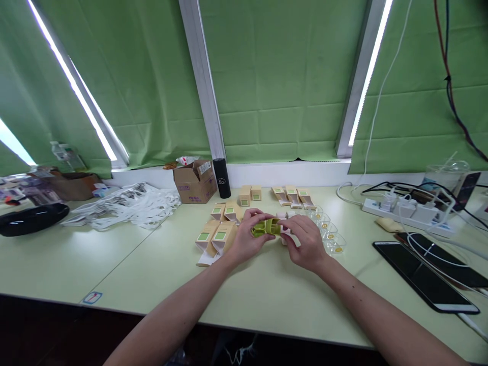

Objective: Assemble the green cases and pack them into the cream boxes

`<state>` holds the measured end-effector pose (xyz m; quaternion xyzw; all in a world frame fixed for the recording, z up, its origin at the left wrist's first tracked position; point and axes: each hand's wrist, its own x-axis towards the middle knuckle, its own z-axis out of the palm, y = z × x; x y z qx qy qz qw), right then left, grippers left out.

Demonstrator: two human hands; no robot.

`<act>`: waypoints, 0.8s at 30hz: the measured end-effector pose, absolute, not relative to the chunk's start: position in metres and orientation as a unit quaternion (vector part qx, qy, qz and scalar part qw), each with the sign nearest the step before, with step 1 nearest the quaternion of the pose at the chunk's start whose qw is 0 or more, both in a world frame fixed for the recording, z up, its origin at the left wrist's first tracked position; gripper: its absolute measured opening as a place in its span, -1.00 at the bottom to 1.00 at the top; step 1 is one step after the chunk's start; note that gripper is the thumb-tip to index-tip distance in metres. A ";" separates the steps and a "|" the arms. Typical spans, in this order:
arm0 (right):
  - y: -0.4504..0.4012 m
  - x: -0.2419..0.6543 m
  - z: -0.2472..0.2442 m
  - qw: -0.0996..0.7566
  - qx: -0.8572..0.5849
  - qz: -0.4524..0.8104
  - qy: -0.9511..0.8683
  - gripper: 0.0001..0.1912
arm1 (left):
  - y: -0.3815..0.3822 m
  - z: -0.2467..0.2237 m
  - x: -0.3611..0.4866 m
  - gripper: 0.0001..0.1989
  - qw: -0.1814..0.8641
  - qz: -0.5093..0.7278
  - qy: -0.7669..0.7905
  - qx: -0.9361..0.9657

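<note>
Over the middle of the table, my left hand (249, 236) is closed around a yellow-green plastic piece with open hollows (266, 227). My right hand (305, 239) meets it from the right, thumb and fingers pinched on a small pale pinkish piece (285, 231) at the green piece's end. Most of that pale piece is hidden by my fingers. Just left of my left hand stand several open kraft boxes (224, 236) with green square labels. Clear plastic cups (331, 235) with yellow round stickers stand in a row beyond my right hand.
Further back are small kraft boxes (249, 194), more open boxes (293, 196), a cardboard carton (193, 183) and a black cylinder (221, 178). White straps (127, 206) and a black case (33, 219) lie left. A power strip (407, 217), cables and phones (423, 277) lie right.
</note>
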<state>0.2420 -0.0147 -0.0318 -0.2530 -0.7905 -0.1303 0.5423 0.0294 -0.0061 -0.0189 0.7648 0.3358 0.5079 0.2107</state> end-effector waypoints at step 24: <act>-0.015 0.231 -0.040 0.591 -0.317 0.115 -0.733 -0.61 | -0.011 -0.017 0.028 -0.91 0.171 0.505 0.396 0.748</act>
